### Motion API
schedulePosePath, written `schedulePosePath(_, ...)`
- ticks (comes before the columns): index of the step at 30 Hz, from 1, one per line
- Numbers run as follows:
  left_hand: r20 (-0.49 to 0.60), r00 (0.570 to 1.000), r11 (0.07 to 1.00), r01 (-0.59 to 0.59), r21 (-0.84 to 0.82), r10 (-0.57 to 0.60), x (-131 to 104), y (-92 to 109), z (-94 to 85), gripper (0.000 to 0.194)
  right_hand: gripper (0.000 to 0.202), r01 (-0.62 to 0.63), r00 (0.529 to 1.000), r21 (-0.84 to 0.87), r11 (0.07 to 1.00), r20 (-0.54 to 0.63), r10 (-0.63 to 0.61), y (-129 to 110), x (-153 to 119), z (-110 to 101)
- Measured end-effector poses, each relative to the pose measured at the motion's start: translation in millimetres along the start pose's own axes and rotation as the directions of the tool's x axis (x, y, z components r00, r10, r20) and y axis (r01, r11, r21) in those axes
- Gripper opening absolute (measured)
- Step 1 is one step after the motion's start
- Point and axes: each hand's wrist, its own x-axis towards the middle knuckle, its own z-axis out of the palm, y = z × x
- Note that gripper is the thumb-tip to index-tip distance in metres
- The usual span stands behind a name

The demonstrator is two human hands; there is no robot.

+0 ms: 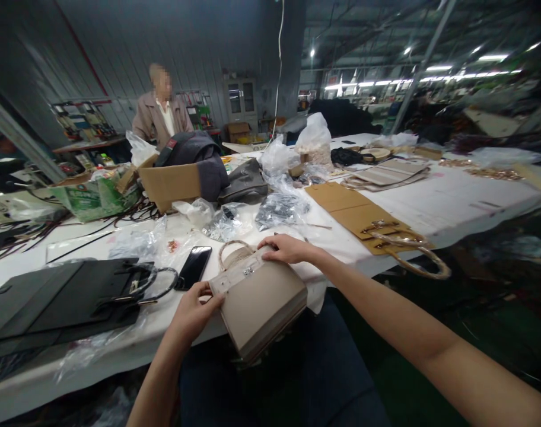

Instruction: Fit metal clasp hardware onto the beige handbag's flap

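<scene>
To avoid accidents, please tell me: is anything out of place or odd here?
The looped handle on the tan panel sticks out past the table edge, so it could catch. Small copper-coloured pieces lie loose near the phone, perhaps spilled.

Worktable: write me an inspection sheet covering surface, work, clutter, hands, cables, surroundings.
Surface: white-covered table, heavily loaded.
Work: beige handbag tilted at the near edge; black bag pieces left, tan bag piece right.
Clutter: phone, plastic bags, cardboard box.
Hands: left hand grips the handbag's left corner, right hand its top edge.
Cables: white cord hangs beyond; thin dark strands left, cable or trim unclear.
Surroundings: person across the table, cabinet behind.
</scene>
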Motion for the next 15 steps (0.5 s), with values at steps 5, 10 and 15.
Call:
schedulePosePath(5,0.073,0.997,0.996,0.045,-0.077,-0.039,2,-21,0.1,0.068,0.04,0.014,1.0,-0.026,1.0,-0.013,-0.015,14,1,13)
schedulePosePath(10,-0.022,1.0,0.988,-0.01,-0.154,0.007,11,-15,5.7,0.056,0.036,0.058,0.998,-0.08,0.995,-0.02,-0.06,18,1,13)
schedulePosePath(15,0.015,0.998,0.992,-0.053,-0.116,0.056,18,-13,11.7,0.058,0.039,0.006,1.0,-0.023,1.0,-0.027,-0.006,19,-12,14)
